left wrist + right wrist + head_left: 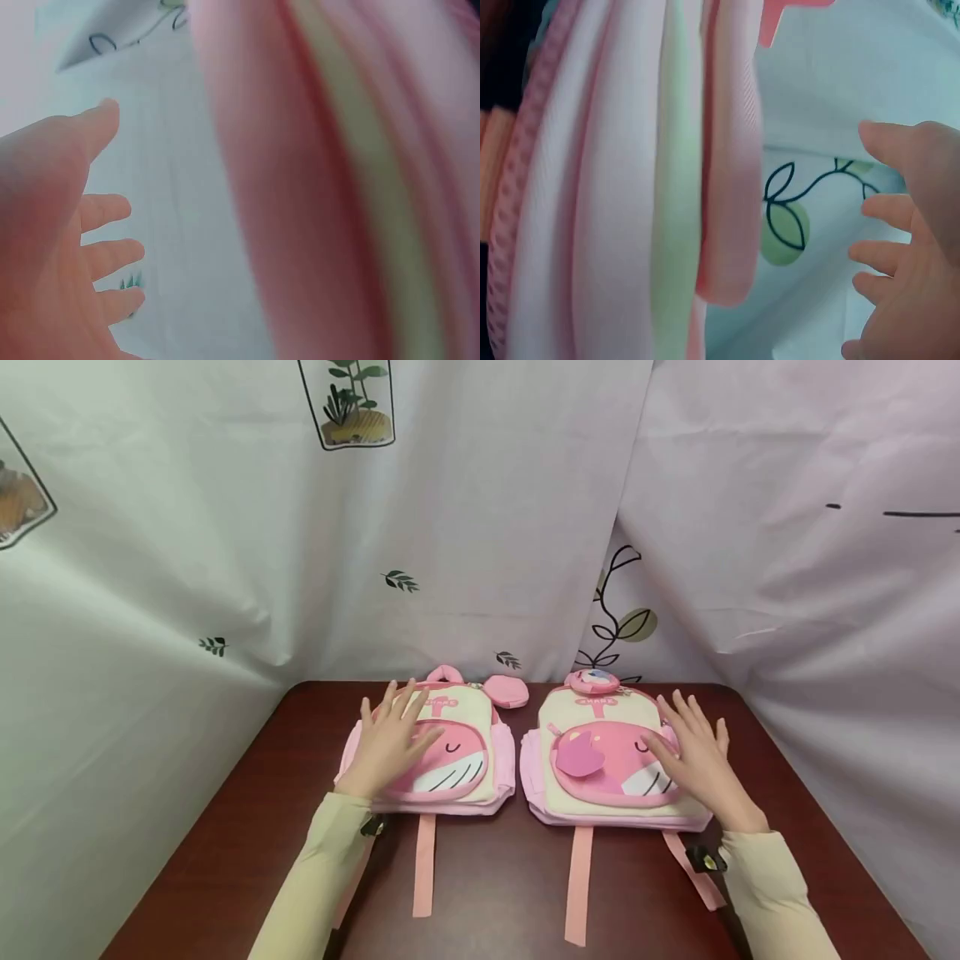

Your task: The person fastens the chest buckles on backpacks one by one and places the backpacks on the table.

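Observation:
Two pink and cream children's backpacks lie side by side on the table, each with a whale face on its front pocket. Over the left backpack (480, 739) my left hand (386, 739) spreads its fingers, holding nothing. My right hand (693, 756), also with fingers spread, is over the right side of the right backpack (600, 814). In the left wrist view the left hand (52, 225) is apart from a blurred pink backpack side (285, 180). The right wrist view has the right hand (907, 247) with a gap to the backpack's side (622, 180).
The dark red-brown table (225, 835) meets a white printed curtain (487, 527) at its back and sides. Pink straps (579, 885) trail from both backpacks toward the front. A round pink pouch (506, 692) sits at the left backpack's top corner, another round pouch (592, 682) atop the right one.

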Action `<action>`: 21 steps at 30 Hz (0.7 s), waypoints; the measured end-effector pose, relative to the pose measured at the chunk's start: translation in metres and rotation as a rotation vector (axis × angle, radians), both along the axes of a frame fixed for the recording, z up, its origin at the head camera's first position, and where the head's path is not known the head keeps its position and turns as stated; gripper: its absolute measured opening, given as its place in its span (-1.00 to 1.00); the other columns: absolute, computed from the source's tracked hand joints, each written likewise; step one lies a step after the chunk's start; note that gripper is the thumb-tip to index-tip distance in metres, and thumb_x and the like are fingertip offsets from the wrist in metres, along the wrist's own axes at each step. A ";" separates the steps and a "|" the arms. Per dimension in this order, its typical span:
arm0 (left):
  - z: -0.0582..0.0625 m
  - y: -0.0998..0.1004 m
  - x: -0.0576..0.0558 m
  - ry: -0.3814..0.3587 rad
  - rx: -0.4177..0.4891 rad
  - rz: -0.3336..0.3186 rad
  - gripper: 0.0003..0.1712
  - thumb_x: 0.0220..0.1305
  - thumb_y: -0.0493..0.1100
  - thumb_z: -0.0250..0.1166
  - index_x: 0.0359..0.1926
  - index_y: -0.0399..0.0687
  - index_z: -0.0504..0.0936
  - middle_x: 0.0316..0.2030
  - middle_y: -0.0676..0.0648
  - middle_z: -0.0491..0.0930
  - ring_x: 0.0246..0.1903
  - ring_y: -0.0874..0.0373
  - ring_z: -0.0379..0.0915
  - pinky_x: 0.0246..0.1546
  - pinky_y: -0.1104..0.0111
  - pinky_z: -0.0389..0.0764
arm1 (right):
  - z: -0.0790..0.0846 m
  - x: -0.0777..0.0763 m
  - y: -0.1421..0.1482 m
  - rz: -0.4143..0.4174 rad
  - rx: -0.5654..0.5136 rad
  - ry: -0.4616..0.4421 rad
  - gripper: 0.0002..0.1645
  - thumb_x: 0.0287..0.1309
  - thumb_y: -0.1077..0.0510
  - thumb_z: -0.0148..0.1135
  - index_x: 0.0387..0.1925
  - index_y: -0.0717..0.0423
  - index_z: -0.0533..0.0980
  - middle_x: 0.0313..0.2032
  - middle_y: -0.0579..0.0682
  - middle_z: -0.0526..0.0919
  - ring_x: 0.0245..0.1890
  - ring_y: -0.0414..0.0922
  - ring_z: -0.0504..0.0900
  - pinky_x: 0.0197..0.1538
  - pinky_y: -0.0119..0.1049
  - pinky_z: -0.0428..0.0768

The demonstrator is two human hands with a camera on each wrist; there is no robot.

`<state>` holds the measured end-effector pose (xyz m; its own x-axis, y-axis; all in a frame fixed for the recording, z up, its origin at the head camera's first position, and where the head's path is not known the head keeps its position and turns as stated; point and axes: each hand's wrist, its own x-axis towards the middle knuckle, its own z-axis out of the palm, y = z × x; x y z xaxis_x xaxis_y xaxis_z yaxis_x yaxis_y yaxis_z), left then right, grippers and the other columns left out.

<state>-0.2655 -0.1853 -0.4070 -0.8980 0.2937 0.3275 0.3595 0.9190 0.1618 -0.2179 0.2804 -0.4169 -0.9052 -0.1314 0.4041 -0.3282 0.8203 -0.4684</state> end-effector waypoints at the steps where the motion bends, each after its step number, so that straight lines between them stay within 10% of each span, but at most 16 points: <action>1: 0.002 0.004 -0.002 0.001 0.003 -0.016 -0.11 0.41 0.32 0.14 0.54 -0.06 0.20 0.55 -0.18 0.05 0.55 -0.19 -0.29 0.39 -0.32 -0.36 | 0.001 0.001 -0.002 0.009 0.003 0.002 -0.10 0.35 -0.03 0.27 0.50 0.30 0.14 0.49 0.41 0.04 0.54 0.27 -0.17 0.37 0.40 -0.47; 21: 0.045 0.078 -0.040 -0.062 -0.056 -0.299 -0.20 0.48 0.23 0.11 0.57 0.03 0.15 0.55 -0.12 0.08 0.56 -0.07 -0.23 0.46 -0.19 -0.21 | -0.020 0.018 -0.066 0.245 0.081 -0.106 -0.15 0.29 -0.07 0.32 0.40 0.38 0.30 0.39 0.33 0.33 0.44 0.28 0.22 0.41 0.39 -0.07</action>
<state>-0.3054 -0.1077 -0.3618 -0.7871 0.5636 0.2506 0.6061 0.7822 0.1444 -0.2001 0.2140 -0.4368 -0.8790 -0.3798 0.2882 -0.4743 0.7583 -0.4472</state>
